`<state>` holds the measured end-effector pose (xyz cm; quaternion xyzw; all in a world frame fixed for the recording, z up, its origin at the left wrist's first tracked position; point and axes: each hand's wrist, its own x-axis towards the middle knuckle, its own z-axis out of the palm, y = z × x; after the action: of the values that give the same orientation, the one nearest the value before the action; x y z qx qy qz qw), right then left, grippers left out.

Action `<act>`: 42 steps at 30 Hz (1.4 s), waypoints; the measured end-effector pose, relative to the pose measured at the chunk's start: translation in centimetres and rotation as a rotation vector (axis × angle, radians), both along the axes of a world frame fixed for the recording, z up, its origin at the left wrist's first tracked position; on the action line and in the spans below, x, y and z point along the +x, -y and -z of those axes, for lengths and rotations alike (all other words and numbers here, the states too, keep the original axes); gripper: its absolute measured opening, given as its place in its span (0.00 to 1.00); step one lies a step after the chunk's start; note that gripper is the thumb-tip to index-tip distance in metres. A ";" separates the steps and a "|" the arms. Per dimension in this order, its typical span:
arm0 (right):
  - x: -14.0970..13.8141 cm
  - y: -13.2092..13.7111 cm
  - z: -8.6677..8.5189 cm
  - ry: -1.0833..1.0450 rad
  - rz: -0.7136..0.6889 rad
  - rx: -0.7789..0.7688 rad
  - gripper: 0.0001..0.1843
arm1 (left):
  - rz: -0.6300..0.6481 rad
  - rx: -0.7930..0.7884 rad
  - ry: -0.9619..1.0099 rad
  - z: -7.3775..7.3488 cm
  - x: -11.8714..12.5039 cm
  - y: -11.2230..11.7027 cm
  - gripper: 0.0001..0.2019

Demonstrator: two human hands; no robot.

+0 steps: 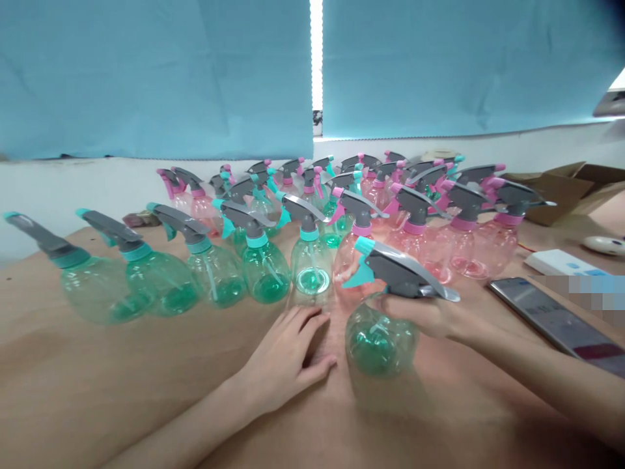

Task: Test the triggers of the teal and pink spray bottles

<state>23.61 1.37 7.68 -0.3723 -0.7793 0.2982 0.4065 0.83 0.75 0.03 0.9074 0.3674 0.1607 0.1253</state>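
Two blue blinds (156, 78) are drawn down over the back wall (53, 195), with a bright strip let through between them, and the brown desk (146, 397) is seriously crowded. One green spray bottle (375, 345) is gripped by the right hand (422, 311), which is wrapped around it from the right, just under the grey head. It's held roughly upright, long axis up and down, nozzle pointed left, out in front of the first row. Off to its left, the left hand (286, 348) is rested palm-down on the wood, fingers loosely spread, nothing held, with a small gap left between the two. Count-wise: five green bottles (266, 277) and four pink bottles (456, 251) are lined up in that first row, plus the gripped one. More bottles (202, 207) are crammed in behind, but they're too overlapped to be counted fairly. One phone (554, 319) and one cardboard box (549, 194) can be spotted at the right.
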 end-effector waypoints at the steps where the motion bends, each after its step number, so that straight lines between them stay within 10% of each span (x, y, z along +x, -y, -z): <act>1: 0.0 0.0 0.1 -0.044 -0.015 -0.011 0.09 | 0.000 0.006 0.001 0.1 0.0 0.0 0.24; 22: -0.3 -0.8 3.2 -0.085 0.033 0.002 0.12 | 0.029 0.048 -0.011 0.4 -0.1 -0.2 0.25; 42: -0.7 0.0 1.4 -0.027 0.062 -0.029 0.03 | 0.024 0.046 -0.047 0.4 -0.1 -0.2 0.25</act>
<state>22.90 1.34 6.30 -0.3980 -0.7573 0.3019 0.4207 0.75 0.90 -0.38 0.9179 0.3558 0.1462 0.0978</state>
